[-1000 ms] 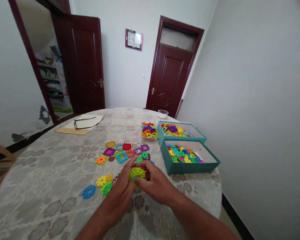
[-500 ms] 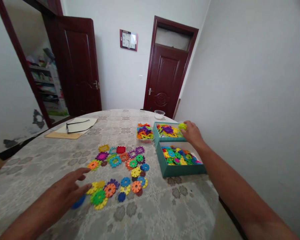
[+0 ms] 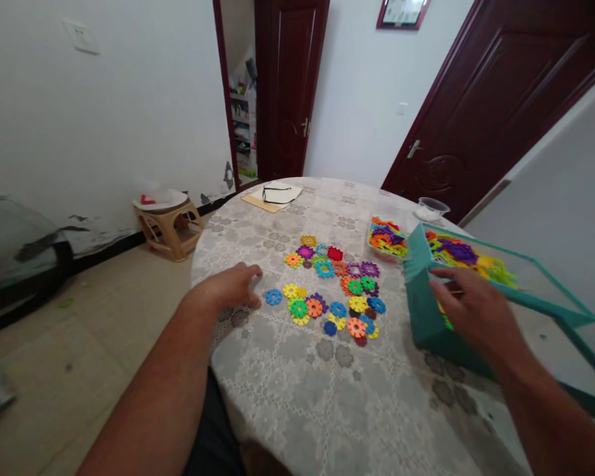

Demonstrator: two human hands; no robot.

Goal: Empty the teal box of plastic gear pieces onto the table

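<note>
Hands lay apart over a round bench covered with a pale lace-patterned cloth (image 3: 297,390). The left hand (image 3: 231,287), at the middle left of the frame, rested palm down on the cloth with its fingers curled loosely and nothing between them, just beside a small blue gear-shaped plastic disc (image 3: 273,297). To the right of that disc spread a loose scatter of flat plastic gear discs in yellow, green, orange, blue, purple and red (image 3: 334,284), lying flat at the centre of the frame. The right hand (image 3: 471,307), at the middle right, hovered with fingers spread over the near rim of a teal cardboard box (image 3: 419,311); whether its fingertips pinched a piece could not be told. Inside the box, further up the frame, lay a heap of mixed coloured discs (image 3: 459,251). Just left of the box sat a small clear tray of discs (image 3: 387,237), and beyond it a clear plastic cup (image 3: 430,208). At the far edge of the bench, upper centre, dark-rimmed glasses (image 3: 276,192) rested on white paper. A tan plastic stool (image 3: 168,221) stood on the floor at the left.
</note>
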